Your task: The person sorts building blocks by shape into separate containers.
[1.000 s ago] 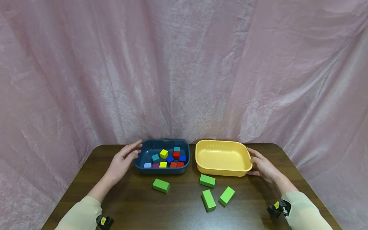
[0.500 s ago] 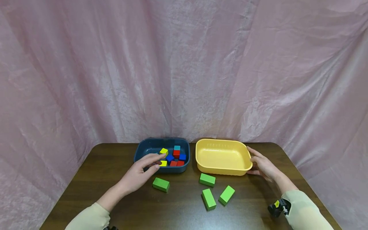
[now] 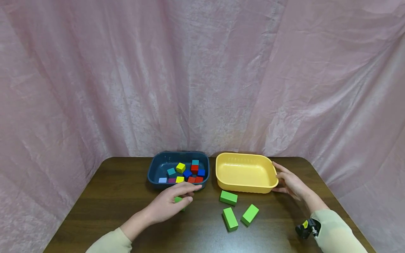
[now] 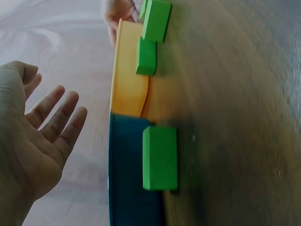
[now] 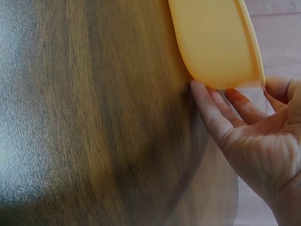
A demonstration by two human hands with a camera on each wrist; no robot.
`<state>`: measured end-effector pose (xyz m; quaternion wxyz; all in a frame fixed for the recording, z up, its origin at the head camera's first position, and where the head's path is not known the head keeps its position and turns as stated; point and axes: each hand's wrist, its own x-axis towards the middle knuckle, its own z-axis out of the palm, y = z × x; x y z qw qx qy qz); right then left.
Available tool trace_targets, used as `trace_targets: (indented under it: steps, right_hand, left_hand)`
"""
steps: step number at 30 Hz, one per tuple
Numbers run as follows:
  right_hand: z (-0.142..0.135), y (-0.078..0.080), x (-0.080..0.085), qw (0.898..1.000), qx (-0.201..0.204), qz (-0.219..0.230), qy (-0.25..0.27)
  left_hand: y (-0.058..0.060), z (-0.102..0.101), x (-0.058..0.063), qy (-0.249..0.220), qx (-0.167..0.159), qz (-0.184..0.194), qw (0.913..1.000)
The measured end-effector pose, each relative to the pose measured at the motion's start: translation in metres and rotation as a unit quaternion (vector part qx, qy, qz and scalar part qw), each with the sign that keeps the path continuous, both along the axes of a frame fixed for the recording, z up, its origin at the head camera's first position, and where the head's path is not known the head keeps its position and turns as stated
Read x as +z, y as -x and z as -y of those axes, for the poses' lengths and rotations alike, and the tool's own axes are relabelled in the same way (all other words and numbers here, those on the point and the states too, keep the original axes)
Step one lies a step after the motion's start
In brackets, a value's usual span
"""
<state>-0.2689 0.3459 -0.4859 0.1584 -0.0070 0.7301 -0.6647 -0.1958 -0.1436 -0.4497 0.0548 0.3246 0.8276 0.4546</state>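
Note:
In the head view my left hand hovers over a green block in front of the dark blue bin, partly covering the block. Its fingers are extended and nothing is held. From the left wrist, the left hand shows a bare palm, apart from that green block. My right hand touches the right end of the yellow bin, fingers spread along the outer wall. Seen from the right wrist, the right hand has fingertips at the end wall of the yellow bin and its thumb by the rim.
Several coloured cubes, among them a yellow cube, lie inside the dark blue bin. Three green blocks rest before the yellow bin: one close to it, another block nearer, and a third block. A pink curtain hangs behind the wooden table.
My left hand has moved right and nearer, from the dark blue bin's left rim, across its front, to above the green block. The right hand stays at the yellow bin.

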Motion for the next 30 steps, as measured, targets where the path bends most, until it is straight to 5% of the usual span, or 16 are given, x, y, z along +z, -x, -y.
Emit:
trace_targets:
  steps: [11,30]
  right_hand:
    - [-0.001,0.0,0.001,1.0,0.004,0.002,0.009]
    - [-0.001,-0.002,0.002,1.0,0.006,0.002,0.018]
  left_hand:
    - [-0.007,-0.026,-0.006,0.077,-0.019,-0.05,0.9956]
    - [0.001,-0.059,-0.015,0.156,-0.078,-0.094,0.9801]
